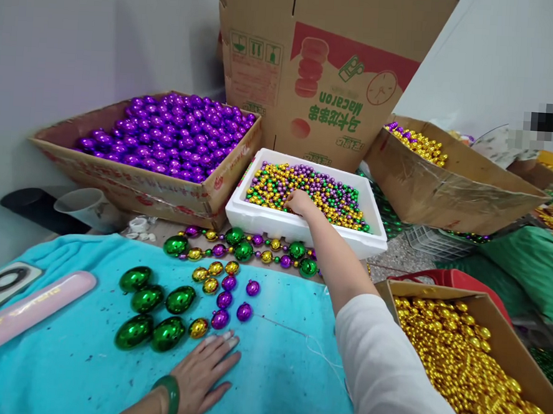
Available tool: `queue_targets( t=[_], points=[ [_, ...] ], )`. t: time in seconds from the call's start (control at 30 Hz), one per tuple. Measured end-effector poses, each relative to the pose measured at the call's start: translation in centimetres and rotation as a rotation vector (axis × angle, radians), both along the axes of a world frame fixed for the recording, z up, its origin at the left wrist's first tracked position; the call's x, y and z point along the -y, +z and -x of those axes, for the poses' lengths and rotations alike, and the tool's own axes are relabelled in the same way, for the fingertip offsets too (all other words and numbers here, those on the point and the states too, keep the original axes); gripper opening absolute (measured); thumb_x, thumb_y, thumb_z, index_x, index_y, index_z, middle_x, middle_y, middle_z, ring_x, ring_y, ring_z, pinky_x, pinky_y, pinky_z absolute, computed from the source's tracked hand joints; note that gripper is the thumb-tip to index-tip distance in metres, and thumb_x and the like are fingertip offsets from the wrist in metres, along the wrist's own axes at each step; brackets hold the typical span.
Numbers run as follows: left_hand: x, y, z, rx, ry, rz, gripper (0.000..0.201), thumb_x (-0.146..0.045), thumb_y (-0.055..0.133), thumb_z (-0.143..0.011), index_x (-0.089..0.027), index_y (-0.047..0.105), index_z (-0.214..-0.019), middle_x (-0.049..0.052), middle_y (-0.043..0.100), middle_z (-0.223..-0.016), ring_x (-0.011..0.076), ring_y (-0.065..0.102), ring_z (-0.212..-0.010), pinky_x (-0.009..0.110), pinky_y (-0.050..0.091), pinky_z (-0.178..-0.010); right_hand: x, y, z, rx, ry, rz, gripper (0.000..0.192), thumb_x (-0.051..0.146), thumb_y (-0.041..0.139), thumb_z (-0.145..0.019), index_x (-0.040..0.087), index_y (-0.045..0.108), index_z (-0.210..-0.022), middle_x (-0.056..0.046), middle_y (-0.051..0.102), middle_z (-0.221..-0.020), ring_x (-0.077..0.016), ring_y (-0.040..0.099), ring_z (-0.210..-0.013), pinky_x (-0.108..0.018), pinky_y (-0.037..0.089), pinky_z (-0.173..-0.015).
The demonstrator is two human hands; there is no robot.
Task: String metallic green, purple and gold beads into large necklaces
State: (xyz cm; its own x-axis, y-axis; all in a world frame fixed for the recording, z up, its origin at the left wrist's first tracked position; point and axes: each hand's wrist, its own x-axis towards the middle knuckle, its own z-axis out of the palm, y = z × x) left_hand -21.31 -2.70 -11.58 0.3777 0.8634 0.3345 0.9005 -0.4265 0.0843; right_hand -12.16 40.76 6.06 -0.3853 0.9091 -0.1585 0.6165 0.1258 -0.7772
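My right hand (299, 202) reaches into a white foam box (303, 226) of small gold, purple and green beads (324, 191), its fingers curled down among them. My left hand (203, 372) lies flat and open on the turquoise cloth (84, 364), fingertips next to a gold bead (198, 328) and a purple bead (219, 319). Several large green beads (150, 315) lie just left of these. A strung strand of green, gold and purple beads (246, 249) runs along the cloth's far edge. A thin thread (297, 333) trails across the cloth.
A cardboard box of purple beads (168, 135) stands at the back left, a tall "Macaron" carton (322, 66) behind the foam box, and boxes of gold beads at the right (473, 363) and back right (420, 147). A pink case (26, 309) lies at the left.
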Motion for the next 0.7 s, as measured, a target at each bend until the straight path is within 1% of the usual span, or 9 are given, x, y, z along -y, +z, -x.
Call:
queue_targets(
  t=[0.07,0.13,0.17,0.23,0.33,0.4,0.47,0.57,0.7],
  points=[
    [-0.1,0.2,0.1,0.005,-0.005,0.025,0.041,-0.036,0.050,-0.086,-0.027,0.054,-0.127,0.005,0.053,-0.135,0.0245,0.042,-0.129,0.040,0.032,-0.106,0.6,1.2,0.0,0.027,0.016,-0.025,0.017,0.002,0.074,-0.063,0.015,0.065,-0.056,-0.001,0.055,-0.049,-0.0136,0.055,-0.059,-0.022,0.042,-0.055],
    [-0.3,0.4,0.2,0.011,-0.027,0.068,0.040,-0.036,0.049,-0.087,-0.026,0.055,-0.126,0.006,0.054,-0.135,0.0248,0.041,-0.129,0.040,0.032,-0.104,2.0,2.1,-0.6,0.010,0.067,-0.017,0.008,0.012,0.070,-0.074,0.014,0.067,-0.067,-0.001,0.055,-0.052,-0.0124,0.052,-0.055,-0.022,0.040,-0.052],
    [-0.4,0.6,0.3,0.016,-0.043,0.093,0.040,-0.037,0.048,-0.088,-0.025,0.055,-0.126,0.006,0.054,-0.134,0.0251,0.042,-0.129,0.040,0.032,-0.104,3.1,2.3,-1.1,-0.023,0.116,-0.007,0.005,0.018,0.066,-0.079,0.014,0.068,-0.076,0.000,0.056,-0.054,-0.0114,0.051,-0.053,-0.022,0.039,-0.051],
    [-0.5,0.7,0.4,0.022,-0.082,0.150,0.041,-0.039,0.046,-0.090,-0.024,0.054,-0.127,0.008,0.054,-0.134,0.0259,0.042,-0.128,0.041,0.032,-0.103,6.0,1.8,-2.1,-0.130,0.264,0.000,0.012,0.023,0.063,-0.083,0.016,0.067,-0.092,0.001,0.058,-0.061,-0.0108,0.052,-0.054,-0.022,0.040,-0.051],
    [-0.5,0.7,0.5,0.037,-0.075,0.224,0.041,-0.041,0.045,-0.090,-0.023,0.055,-0.127,0.010,0.053,-0.135,0.0274,0.041,-0.129,0.043,0.032,-0.102,12.1,-1.7,-3.7,-0.090,0.382,-0.055,0.015,0.022,0.066,-0.080,0.019,0.067,-0.095,0.000,0.061,-0.070,-0.0147,0.057,-0.067,-0.026,0.046,-0.064],
    [-0.5,0.8,0.4,0.043,-0.068,0.252,0.041,-0.041,0.044,-0.091,-0.022,0.056,-0.125,0.010,0.053,-0.135,0.0281,0.041,-0.129,0.044,0.033,-0.102,16.3,-5.0,-4.5,0.057,0.374,-0.102,0.016,0.019,0.064,-0.081,0.020,0.067,-0.097,-0.003,0.064,-0.081,-0.0186,0.058,-0.080,-0.031,0.047,-0.075],
    [-0.5,1.0,0.3,0.044,-0.065,0.265,0.040,-0.040,0.044,-0.091,-0.022,0.057,-0.124,0.011,0.053,-0.134,0.0285,0.041,-0.129,0.045,0.033,-0.101,19.7,-8.3,-5.2,0.183,0.346,-0.129,0.023,0.018,0.059,-0.084,0.019,0.065,-0.106,-0.007,0.066,-0.095,-0.0213,0.058,-0.089,-0.033,0.046,-0.082],
    [-0.5,1.3,0.1,0.045,-0.065,0.283,0.040,-0.040,0.043,-0.092,-0.022,0.056,-0.125,0.011,0.053,-0.135,0.0284,0.039,-0.131,0.045,0.032,-0.102,22.8,-11.8,-5.7,0.288,0.305,-0.263,0.032,0.021,0.045,-0.092,0.020,0.059,-0.120,-0.011,0.061,-0.111,-0.0243,0.054,-0.101,-0.034,0.044,-0.087],
    [-0.5,1.4,0.0,0.071,-0.037,0.331,0.040,-0.040,0.040,-0.093,-0.022,0.055,-0.126,0.010,0.049,-0.139,0.0277,0.035,-0.134,0.045,0.030,-0.105,24.4,-13.4,-6.0,0.362,0.384,-0.410,0.036,0.025,0.040,-0.094,0.023,0.060,-0.123,-0.014,0.059,-0.110,-0.0283,0.048,-0.105,-0.039,0.041,-0.089]
  ],
)
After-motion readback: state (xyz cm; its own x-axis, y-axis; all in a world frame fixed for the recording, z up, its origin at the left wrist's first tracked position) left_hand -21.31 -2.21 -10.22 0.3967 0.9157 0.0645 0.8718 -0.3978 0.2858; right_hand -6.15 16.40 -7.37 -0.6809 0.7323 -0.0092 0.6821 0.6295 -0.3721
